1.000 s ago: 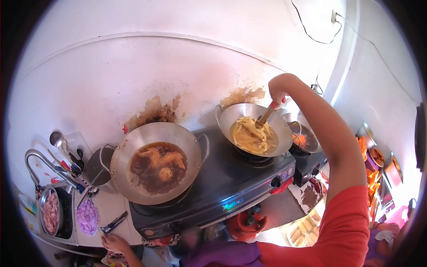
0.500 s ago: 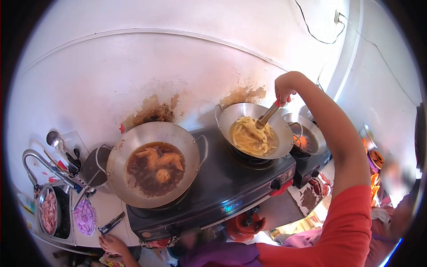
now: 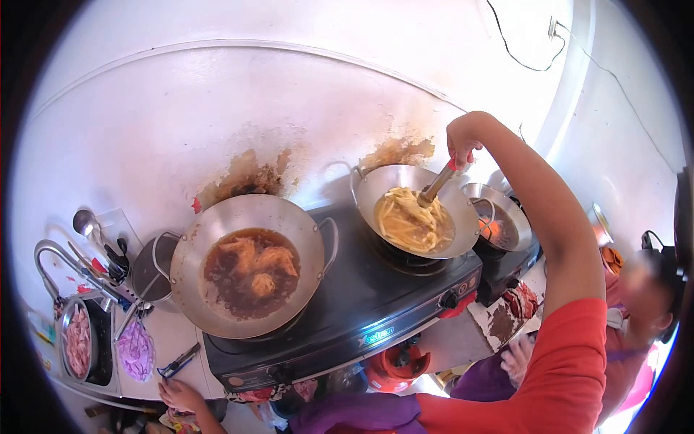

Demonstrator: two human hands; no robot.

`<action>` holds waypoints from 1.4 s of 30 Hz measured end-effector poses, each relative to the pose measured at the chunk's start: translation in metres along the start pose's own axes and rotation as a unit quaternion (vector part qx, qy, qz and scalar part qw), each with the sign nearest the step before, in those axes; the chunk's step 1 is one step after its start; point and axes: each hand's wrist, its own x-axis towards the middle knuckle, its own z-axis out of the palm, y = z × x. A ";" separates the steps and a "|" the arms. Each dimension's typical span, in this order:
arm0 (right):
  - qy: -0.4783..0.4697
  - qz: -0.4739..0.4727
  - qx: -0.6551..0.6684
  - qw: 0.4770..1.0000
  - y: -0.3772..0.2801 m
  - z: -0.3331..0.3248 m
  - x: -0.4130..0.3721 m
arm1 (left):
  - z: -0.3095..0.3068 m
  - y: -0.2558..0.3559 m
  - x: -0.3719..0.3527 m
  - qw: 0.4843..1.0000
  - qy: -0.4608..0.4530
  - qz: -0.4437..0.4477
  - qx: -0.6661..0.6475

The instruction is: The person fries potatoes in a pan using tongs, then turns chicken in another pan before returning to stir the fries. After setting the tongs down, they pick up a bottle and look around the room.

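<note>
1. My right grip point(image 3: 463, 145) is closed around the tongs point(image 3: 437, 185), their lower end in the yellow strips point(image 3: 405, 220) inside the right wok point(image 3: 372, 185).
2. My left grip point(image 3: 181, 396) is at the counter point(image 3: 172, 338) edge, just beside a dark slim tool point(image 3: 179, 361); I cannot tell how closed.
3. 3 brown pieces point(image 3: 263, 285) lie in oil nearby.

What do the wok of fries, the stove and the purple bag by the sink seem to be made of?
Wok: bare metal, satin grey, perhaps steel or aluminium, from its soft sheen.
Stove: glossy black top with reflections, glass or coated metal.
Purple bag: probably thin plastic, crinkled with bright highlights.
</note>
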 end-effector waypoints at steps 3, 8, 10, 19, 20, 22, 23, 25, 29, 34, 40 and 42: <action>0.001 -0.004 0.003 1.000 0.003 0.001 0.002 | 0.003 -0.001 0.000 1.000 0.006 0.001 -0.003; 0.008 -0.010 0.003 1.000 0.003 0.003 -0.001 | 0.001 0.001 0.000 1.000 0.004 -0.003 0.000; 0.004 -0.011 -0.001 1.000 0.005 0.005 0.002 | -0.003 0.004 0.000 1.000 0.001 -0.004 0.002; 0.051 -0.020 -0.020 0.998 -0.010 0.035 0.018 | -0.001 0.004 0.000 1.000 0.012 -0.003 0.014; 0.068 -0.010 -0.038 0.997 -0.013 0.033 0.015 | -0.001 0.004 0.000 1.000 0.009 0.000 0.016; 0.100 0.005 -0.066 0.993 -0.013 0.026 0.001 | 0.001 0.001 0.001 1.000 0.005 0.005 0.018; 0.115 0.008 -0.079 0.990 -0.013 0.020 -0.009 | 0.001 0.000 0.002 1.000 0.006 0.004 0.018; 0.158 0.004 -0.093 0.983 -0.008 0.013 -0.025 | 0.002 0.002 0.002 1.000 0.004 0.002 0.018; 0.124 -0.025 -0.055 0.991 -0.011 0.011 -0.057 | -0.005 0.008 0.001 1.000 -0.006 -0.003 0.010; 0.136 -0.026 -0.095 0.986 -0.017 0.031 -0.056 | 0.001 0.002 0.002 1.000 -0.001 -0.020 -0.001; 0.179 0.023 -0.147 0.972 -0.020 0.035 -0.067 | -0.009 0.010 0.002 1.000 -0.004 -0.010 0.016; 0.178 0.018 -0.143 0.973 -0.020 0.036 -0.066 | 0.003 -0.001 0.001 1.000 0.014 0.015 -0.014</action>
